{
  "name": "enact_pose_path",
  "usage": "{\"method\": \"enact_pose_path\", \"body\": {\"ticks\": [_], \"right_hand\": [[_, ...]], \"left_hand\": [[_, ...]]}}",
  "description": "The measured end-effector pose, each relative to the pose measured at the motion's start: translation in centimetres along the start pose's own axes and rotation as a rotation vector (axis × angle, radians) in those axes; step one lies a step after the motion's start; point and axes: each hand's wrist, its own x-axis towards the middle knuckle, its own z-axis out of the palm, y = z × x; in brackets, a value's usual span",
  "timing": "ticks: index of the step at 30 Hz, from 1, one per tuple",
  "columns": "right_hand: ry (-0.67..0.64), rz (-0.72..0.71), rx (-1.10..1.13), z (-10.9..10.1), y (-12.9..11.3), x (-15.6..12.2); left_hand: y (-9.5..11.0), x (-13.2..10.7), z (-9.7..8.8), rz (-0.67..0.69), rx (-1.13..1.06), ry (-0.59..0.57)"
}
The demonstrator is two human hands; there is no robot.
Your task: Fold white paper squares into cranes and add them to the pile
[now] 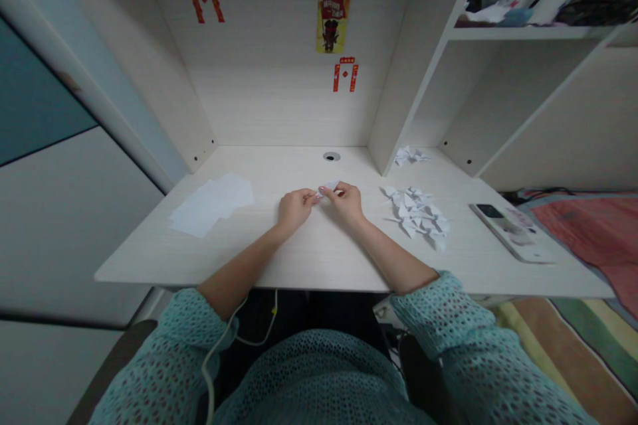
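Observation:
Over the middle of the desk, my left hand (296,207) and my right hand (345,202) meet at the fingertips. Between them they pinch a small folded piece of white paper (329,184), and its upper part shows above my fingers. Fingers cover the rest of the paper, so its exact shape is hidden. To the left lies a spread of flat white paper sheets (214,202). On the right is a heap of small folded white paper pieces (417,212), with a smaller group of folded papers (411,155) behind it by the shelf divider.
A white phone (513,232) lies on the right of the white desk (319,265). An upright divider (406,93) rises behind the heap. The back panel has a cable hole (331,156) before it. A pale cable (212,358) hangs by my left sleeve.

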Motion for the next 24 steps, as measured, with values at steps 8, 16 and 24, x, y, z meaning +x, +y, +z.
{"method": "enact_pose_path", "body": {"ticks": [8,16,24], "right_hand": [[0.041,-0.009,-0.048,0.03,0.31,0.13],[0.023,-0.034,-0.048,0.05,0.54,0.3],[-0.023,0.033,0.001,-0.39,0.19,0.48]], "left_hand": [[0.55,-0.21,-0.25,0.009,0.023,0.001],[-0.13,0.12,-0.02,-0.045,-0.18,-0.031],[0.21,0.02,-0.49,-0.018,-0.176,-0.026]]}}
